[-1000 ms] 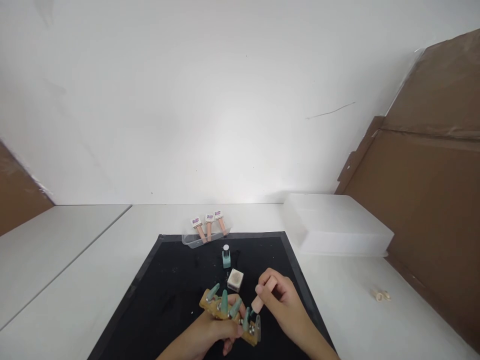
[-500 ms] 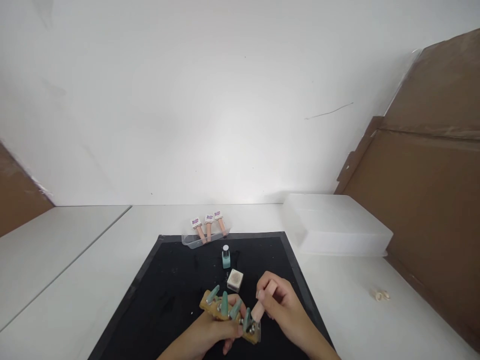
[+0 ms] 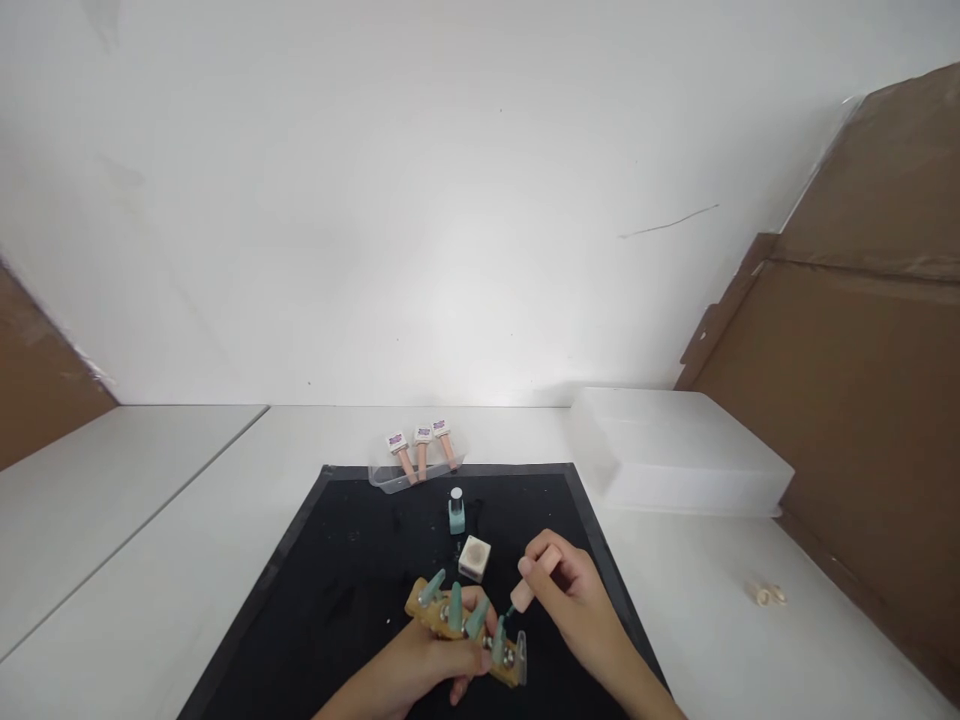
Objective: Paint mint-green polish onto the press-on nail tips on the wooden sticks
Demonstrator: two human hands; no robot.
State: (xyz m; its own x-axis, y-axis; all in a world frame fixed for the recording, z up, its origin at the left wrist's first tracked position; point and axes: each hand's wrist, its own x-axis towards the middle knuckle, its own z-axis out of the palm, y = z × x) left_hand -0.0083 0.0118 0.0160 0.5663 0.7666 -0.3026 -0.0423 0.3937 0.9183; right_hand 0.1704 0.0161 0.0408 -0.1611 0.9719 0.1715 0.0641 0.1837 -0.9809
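My left hand (image 3: 431, 665) grips a wooden nail-tip holder (image 3: 465, 630) over the black mat (image 3: 337, 590). Several false nails on it are painted mint green; the rightmost one looks clear. My right hand (image 3: 574, 600) holds a peach polish brush cap (image 3: 534, 578), its brush tip pointing down at the nail near the holder's right end. An open mint polish bottle (image 3: 456, 512) stands on the mat behind a small beige cube (image 3: 474, 558).
A clear tray (image 3: 412, 470) with three peach-handled tools sits at the mat's far edge. A translucent plastic box (image 3: 675, 450) lies to the right, brown cardboard (image 3: 870, 380) beyond it. Small pale rings (image 3: 769, 595) rest on the white table (image 3: 150, 540).
My right hand lifted the brush cap slightly up and to the right, then brought the tip back to the nail. The holder stays in my left hand.
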